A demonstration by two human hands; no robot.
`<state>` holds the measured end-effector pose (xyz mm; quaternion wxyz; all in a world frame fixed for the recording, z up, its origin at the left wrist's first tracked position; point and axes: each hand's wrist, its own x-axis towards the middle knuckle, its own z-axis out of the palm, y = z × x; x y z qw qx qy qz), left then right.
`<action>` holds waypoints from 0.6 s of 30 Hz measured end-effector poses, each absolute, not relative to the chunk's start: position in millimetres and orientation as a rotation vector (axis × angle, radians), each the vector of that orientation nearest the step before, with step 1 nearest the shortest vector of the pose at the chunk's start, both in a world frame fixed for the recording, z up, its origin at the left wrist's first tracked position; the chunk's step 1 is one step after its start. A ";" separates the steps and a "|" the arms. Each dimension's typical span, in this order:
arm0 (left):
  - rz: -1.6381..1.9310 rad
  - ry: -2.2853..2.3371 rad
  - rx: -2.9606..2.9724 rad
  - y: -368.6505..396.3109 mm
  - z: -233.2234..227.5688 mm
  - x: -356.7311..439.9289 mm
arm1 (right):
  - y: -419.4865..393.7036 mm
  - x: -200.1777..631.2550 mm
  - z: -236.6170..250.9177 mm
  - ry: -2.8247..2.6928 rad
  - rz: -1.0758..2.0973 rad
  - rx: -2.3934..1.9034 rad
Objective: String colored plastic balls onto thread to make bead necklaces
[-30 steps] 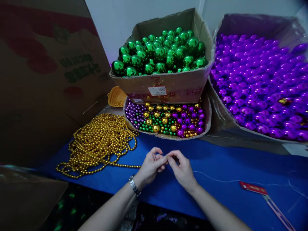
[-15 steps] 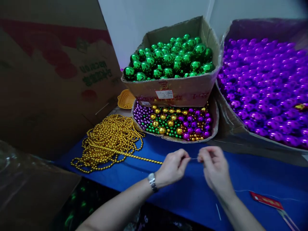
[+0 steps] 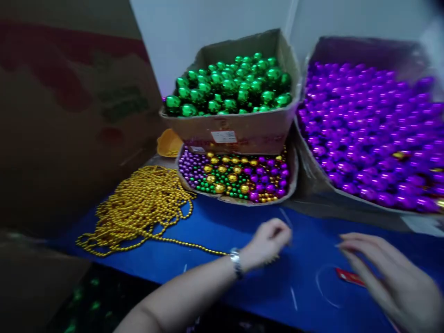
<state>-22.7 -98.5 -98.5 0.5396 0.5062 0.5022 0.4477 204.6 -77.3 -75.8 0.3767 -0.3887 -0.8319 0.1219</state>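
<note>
Thread (image 3: 324,286) lies in a thin pale loop on the blue bench (image 3: 215,231), near its front edge, beside a red card (image 3: 350,276). Our right hand (image 3: 385,275) hovers just over it, fingers spread and holding nothing. Our left hand (image 3: 268,240) is curled at mid-bench, fingers closed; the blur hides whether it pinches the thread, though the gold bead strand (image 3: 138,210) runs right up to that wrist. We judge the stringing well along: a big heap of gold strand is piled toward the left edge, with plenty of loose stock left. The strand looks glossy, small-beaded, tangled in loops. Farther back sits a tray of mixed beads (image 3: 239,178), then a box of green balls (image 3: 229,88) stacked on it, and a purple-filled box (image 3: 367,134) at the right edge.
</note>
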 end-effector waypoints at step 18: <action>0.763 0.988 0.878 -111.6 -98.7 -42.5 | -50.5 142.1 -55.1 -2.729 0.480 -0.725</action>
